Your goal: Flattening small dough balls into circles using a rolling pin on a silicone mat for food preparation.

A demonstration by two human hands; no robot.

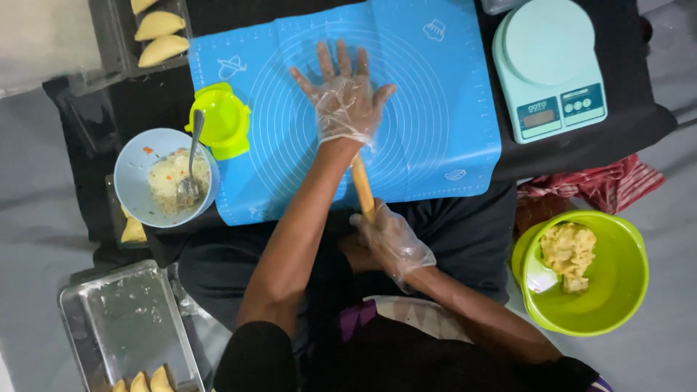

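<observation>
gloved right hand (pixel 390 239) closes around the near end of a wooden rolling pin (pixel 362 189), probably light, rigid and a bit slick under plastic, best gripped at its ends. beyond, the gloved left hand (pixel 347 98) lies open, fingers spread, flat on the blue mat (pixel 435 131), hiding the pin's far end.

Only one screen in view: a small dull rectangular display (pixel 539 118) set into the dark blue front panel (pixel 559 110) of the pale turquoise kitchen scale (pixel 548 65), at the upper right, just beside the blue mat's right edge; to its right on the same panel, a row of small round pale buttons (pixel 577 105); no packages, no signs.
</observation>
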